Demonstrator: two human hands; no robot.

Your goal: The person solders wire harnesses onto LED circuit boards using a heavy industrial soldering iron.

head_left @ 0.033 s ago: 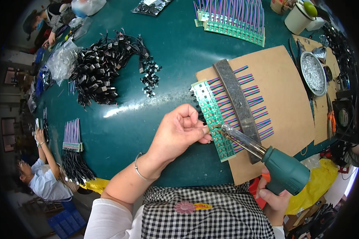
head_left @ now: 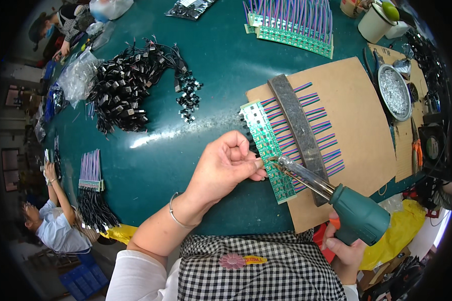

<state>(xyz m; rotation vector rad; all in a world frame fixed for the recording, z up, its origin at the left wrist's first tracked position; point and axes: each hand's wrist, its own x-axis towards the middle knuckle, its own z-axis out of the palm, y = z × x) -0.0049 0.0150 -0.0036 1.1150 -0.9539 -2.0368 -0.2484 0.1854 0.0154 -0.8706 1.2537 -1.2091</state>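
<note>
A green circuit-board panel [head_left: 264, 145] lies slanted at the left edge of a cardboard sheet [head_left: 354, 110]. Rows of purple, blue and green wires run right from it, under a dark grey bar [head_left: 301, 135] that lies across them. My left hand [head_left: 228, 163] is closed in a pinch at the panel's left edge; whatever the fingertips hold is hidden. Small black parts show along that edge above the fingers. In my right hand [head_left: 344, 246] is a green soldering gun [head_left: 360, 213], its orange trigger under my fingers. Its tip meets the panel close to my left fingertips.
Black USB cables [head_left: 123, 88] are heaped at the far left. Wired boards [head_left: 296, 41] lie at the back, and a wired bundle [head_left: 91, 185] at the left. Rightward are a metal bowl [head_left: 394, 93], a white cup [head_left: 375, 24] and orange-handled pliers [head_left: 417, 153]. Two people are at left.
</note>
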